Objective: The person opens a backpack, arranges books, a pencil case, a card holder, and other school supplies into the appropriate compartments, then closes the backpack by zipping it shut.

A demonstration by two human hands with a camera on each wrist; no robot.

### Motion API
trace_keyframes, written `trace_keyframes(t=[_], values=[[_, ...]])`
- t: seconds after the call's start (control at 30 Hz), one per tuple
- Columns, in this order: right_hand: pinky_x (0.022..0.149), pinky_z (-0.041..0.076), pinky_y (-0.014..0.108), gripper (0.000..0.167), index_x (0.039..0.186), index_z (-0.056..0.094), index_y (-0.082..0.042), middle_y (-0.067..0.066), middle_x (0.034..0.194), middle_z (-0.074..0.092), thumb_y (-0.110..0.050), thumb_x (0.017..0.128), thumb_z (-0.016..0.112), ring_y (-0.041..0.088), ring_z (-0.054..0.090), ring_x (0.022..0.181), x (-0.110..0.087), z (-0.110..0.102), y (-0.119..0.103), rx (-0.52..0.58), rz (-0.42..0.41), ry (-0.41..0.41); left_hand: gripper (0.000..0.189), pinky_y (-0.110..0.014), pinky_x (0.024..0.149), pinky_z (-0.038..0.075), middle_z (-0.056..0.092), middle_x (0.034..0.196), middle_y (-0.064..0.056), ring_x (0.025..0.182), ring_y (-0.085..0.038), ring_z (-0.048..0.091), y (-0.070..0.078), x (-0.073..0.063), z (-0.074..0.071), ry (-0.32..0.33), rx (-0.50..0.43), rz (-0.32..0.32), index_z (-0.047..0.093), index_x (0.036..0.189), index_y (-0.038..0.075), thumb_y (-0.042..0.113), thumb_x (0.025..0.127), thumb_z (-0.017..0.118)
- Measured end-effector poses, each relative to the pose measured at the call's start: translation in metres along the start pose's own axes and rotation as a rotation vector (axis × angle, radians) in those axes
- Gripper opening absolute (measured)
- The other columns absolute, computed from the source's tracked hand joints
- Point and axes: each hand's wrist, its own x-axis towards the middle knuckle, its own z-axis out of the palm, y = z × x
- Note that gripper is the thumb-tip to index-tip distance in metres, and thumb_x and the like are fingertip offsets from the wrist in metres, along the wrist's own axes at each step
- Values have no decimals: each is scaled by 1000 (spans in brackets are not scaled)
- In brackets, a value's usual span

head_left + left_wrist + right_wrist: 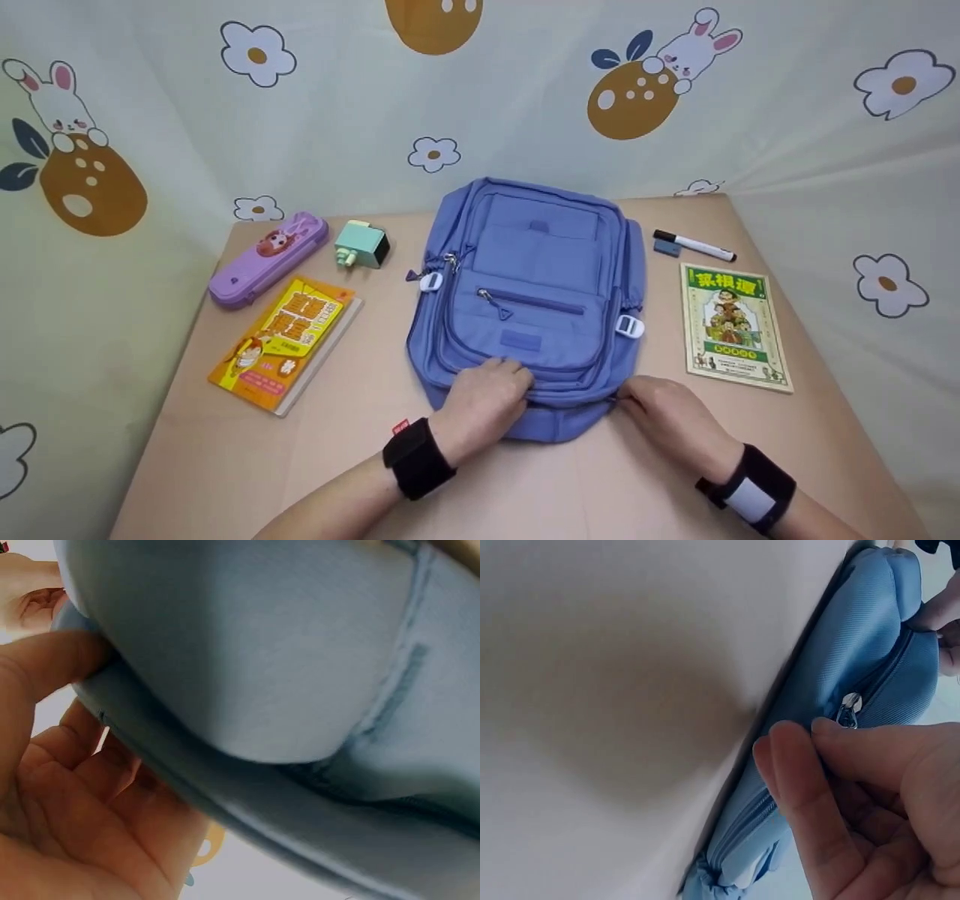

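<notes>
A blue backpack (540,255) lies front side up on the table, its near end towards me. My left hand (487,405) grips the fabric at that near end. In the left wrist view the thumb (56,664) presses into a fold and the other fingers lie along the outer side of the edge. At the near right corner, my right hand (671,416) pinches the pull of a zipper, its metal slider (851,701) showing just beyond the fingertips. The zipper is parted between the slider and the left hand, and its closed teeth (742,825) run on the other side.
On the left are a purple pencil case (270,259), a mint-green device (361,244) and an orange-yellow book (285,345). To the right lie a white marker (697,246), a small blue block (666,247) and a green-bordered book (735,326). A printed curtain (525,90) surrounds the table (315,465).
</notes>
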Motion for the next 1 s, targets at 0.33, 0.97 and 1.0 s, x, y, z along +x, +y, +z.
trace_keyframes(t=[0.33,0.97,1.0], values=[[70,57,34,14,90,75,-18,-13,83,69,-8,83,83,5,65,77,1,-1,-3,-14,-15,5,34,-32,55,52,67,87,2,77,-17,64,26,30,-17,-125,72,54,71,99,17,47,87,78],[53,45,25,27,76,58,-20,-13,67,54,-4,79,80,4,50,59,2,14,-8,-46,29,81,14,-28,40,47,59,72,5,58,-9,56,78,53,18,-76,361,34,65,81,20,27,93,67],[54,47,26,26,78,59,-19,-12,68,56,-3,79,80,5,53,60,2,14,-8,-40,28,84,14,-27,39,47,58,71,5,57,-9,56,78,53,19,-64,364,31,64,80,20,27,93,67]])
